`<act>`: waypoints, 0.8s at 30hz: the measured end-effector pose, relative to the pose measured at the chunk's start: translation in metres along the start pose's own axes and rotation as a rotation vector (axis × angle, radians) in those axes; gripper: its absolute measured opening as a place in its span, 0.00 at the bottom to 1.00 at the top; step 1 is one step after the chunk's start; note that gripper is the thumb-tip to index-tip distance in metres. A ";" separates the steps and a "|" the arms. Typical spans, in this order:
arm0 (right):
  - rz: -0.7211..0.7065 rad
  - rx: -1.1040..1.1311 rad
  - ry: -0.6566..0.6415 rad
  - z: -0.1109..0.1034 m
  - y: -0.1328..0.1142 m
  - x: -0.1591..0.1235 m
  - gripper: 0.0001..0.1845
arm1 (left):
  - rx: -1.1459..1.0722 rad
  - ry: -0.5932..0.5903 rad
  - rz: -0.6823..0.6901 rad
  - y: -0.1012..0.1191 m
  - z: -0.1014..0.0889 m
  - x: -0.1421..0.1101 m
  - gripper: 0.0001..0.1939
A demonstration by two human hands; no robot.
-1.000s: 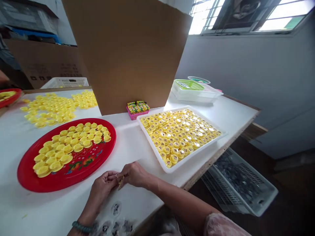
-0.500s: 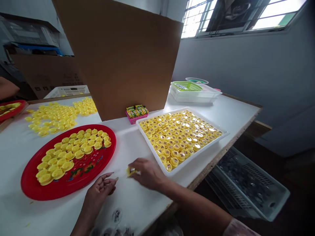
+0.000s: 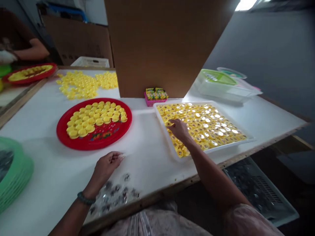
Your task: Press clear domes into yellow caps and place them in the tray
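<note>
My right hand [image 3: 179,129] reaches into the left part of a white tray [image 3: 248,140] packed with yellow caps [image 3: 209,123]. Its fingertips are pinched together on one yellow cap among the others. My left hand [image 3: 108,164] rests on the white table [image 3: 152,157] nearer to me, fingers loosely curled and apart, with nothing in them. Just in front of it, by the table's near edge, lie several small round dark-printed discs [image 3: 115,193]. A beaded band is on my left wrist.
A red plate [image 3: 95,141] of yellow caps sits left of the tray, with loose caps [image 3: 78,85] behind it. A cardboard sheet [image 3: 167,46] stands at the back, a pink basket [image 3: 156,95] at its foot. Also here: green plates [image 3: 12,177], lidded containers [image 3: 216,82], floor crate [image 3: 261,193], another person's arm [image 3: 31,49].
My right hand carried a yellow cap from in front of me up into the white tray. My left hand let go and stayed on the table. The view swung left and down.
</note>
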State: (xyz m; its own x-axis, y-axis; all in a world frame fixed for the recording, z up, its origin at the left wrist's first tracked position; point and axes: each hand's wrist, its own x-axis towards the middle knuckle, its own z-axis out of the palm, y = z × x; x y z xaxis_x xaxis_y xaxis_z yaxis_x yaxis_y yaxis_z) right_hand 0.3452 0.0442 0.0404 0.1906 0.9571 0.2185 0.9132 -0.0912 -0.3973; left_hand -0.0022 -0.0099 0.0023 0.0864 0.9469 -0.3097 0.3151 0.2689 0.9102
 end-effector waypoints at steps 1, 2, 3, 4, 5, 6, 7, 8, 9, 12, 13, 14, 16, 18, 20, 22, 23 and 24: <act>-0.016 -0.004 0.027 -0.001 -0.005 -0.006 0.18 | 0.047 -0.015 0.018 0.000 -0.003 -0.004 0.20; -0.058 -0.014 0.100 -0.003 -0.012 -0.013 0.19 | 0.094 -0.036 0.036 -0.001 -0.005 -0.008 0.18; -0.116 -0.015 0.172 -0.004 -0.021 -0.023 0.18 | 0.137 -0.060 0.052 -0.002 -0.007 -0.011 0.16; -0.184 0.010 0.200 -0.005 -0.033 -0.035 0.18 | 0.172 -0.080 0.068 -0.004 -0.008 -0.013 0.14; -0.265 0.068 0.168 -0.005 -0.046 -0.050 0.17 | 0.197 -0.092 0.083 -0.006 -0.008 -0.015 0.13; -0.364 0.160 0.073 -0.002 -0.060 -0.065 0.16 | 0.215 -0.096 0.095 -0.008 -0.008 -0.017 0.13; -0.478 0.245 -0.066 0.002 -0.075 -0.082 0.16 | 0.230 -0.094 0.106 -0.011 -0.007 -0.018 0.12; -0.586 0.299 -0.219 0.008 -0.089 -0.097 0.16 | 0.244 -0.091 0.117 -0.013 -0.006 -0.018 0.12; -0.675 0.321 -0.335 0.016 -0.102 -0.110 0.17 | 0.255 -0.092 0.128 -0.014 -0.005 -0.018 0.12; -0.815 0.331 -0.534 0.042 -0.127 -0.133 0.18 | 0.252 -0.124 0.157 -0.018 -0.003 -0.018 0.12; -0.831 0.330 -0.567 0.050 -0.131 -0.136 0.17 | 0.239 -0.133 0.155 -0.020 -0.003 -0.018 0.11; -0.836 0.332 -0.589 0.056 -0.133 -0.136 0.16 | 0.222 -0.138 0.146 -0.021 -0.002 -0.018 0.11; -0.826 0.347 -0.606 0.065 -0.133 -0.134 0.13 | 0.189 -0.138 0.118 -0.025 -0.002 -0.019 0.11; -0.793 0.374 -0.598 0.070 -0.131 -0.131 0.11 | 0.159 -0.143 0.099 -0.028 -0.002 -0.019 0.12; -0.739 0.394 -0.583 0.072 -0.129 -0.131 0.11 | 0.137 -0.163 0.093 -0.030 -0.001 -0.020 0.12; -0.679 0.402 -0.570 0.074 -0.127 -0.131 0.15 | 0.126 -0.187 0.097 -0.029 0.001 -0.021 0.13; -0.650 0.410 -0.563 0.074 -0.126 -0.132 0.17 | 0.125 -0.199 0.105 -0.028 0.001 -0.021 0.13; -0.623 0.424 -0.556 0.075 -0.125 -0.132 0.19 | 0.129 -0.203 0.116 -0.025 0.001 -0.021 0.13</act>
State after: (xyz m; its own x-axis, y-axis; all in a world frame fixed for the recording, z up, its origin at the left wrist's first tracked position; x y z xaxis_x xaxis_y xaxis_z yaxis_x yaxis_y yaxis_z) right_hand 0.1788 -0.0501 -0.0059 -0.5885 0.8038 0.0874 0.5640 0.4855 -0.6680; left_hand -0.0114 -0.0368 -0.0141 0.3128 0.9117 -0.2665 0.4089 0.1240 0.9041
